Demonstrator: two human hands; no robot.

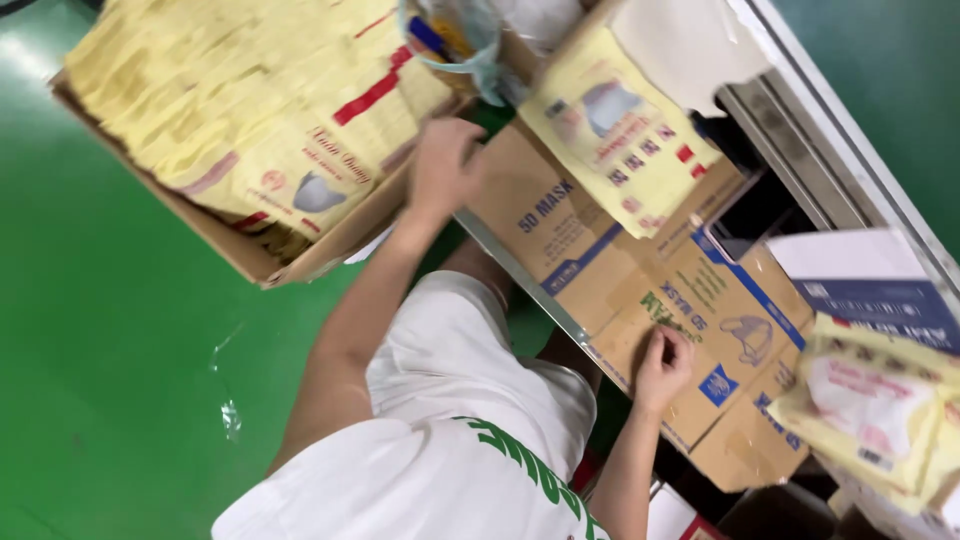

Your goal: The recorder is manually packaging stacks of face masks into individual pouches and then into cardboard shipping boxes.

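My left hand (440,165) reaches up to the near corner of a brown carton (300,255) packed with several yellow mask packets (250,110). Its fingers curl over the carton's edge by the packets. The hand is blurred, so a grip cannot be made out. My right hand (662,365) rests with bent fingers on flattened printed cardboard (600,260) that covers a worktable, and holds nothing. One yellow mask packet (620,130) lies loose on that cardboard, between my two hands and farther away.
A green floor (110,330) lies on the left. A clear plastic bag (470,40) sits at the top. More yellow packets (880,410) and a blue and white box (870,280) are on the right. A white machine frame (840,130) runs diagonally at upper right.
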